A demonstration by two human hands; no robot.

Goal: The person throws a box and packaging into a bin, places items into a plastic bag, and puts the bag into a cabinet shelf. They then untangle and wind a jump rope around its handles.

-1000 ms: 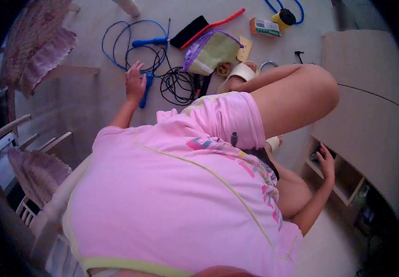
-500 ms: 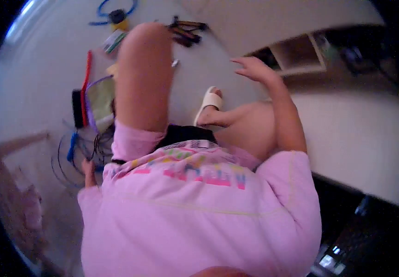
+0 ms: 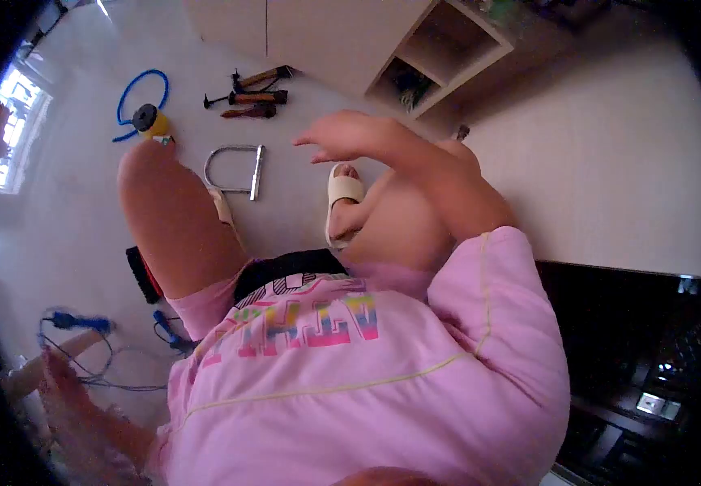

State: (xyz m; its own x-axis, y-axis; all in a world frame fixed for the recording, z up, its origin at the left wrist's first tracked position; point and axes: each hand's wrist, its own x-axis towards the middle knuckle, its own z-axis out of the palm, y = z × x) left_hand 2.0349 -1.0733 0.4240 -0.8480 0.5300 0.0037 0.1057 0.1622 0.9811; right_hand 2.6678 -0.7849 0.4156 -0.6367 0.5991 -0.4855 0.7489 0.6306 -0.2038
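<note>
My right hand (image 3: pixel 342 136) is held over the floor with its fingers stretched out and nothing in it. Nearest to it are a D-shaped metal shackle (image 3: pixel 259 174) and several dark tools with orange-brown parts (image 3: pixel 257 99). At the lower left, my left hand (image 3: pixel 65 381) is smeared by motion, so its fingers cannot be made out. Just above it lies a jump rope with blue handles (image 3: pixel 83 321) and a thin grey cord that loops close to the hand. Whether the hand touches the cord is unclear.
A blue hose (image 3: pixel 120 101) and a yellow-and-black round thing (image 3: pixel 149 121) lie beyond my left knee. A black-and-red item (image 3: pixel 144 275) sits beside my left thigh. A pale cabinet (image 3: pixel 610 178) with an open cubby (image 3: pixel 468 65) stands on the right.
My view has swung, and the metal shackle now shows fully. My left hand has moved outward and lower left. My right hand remains open, further left in view.
</note>
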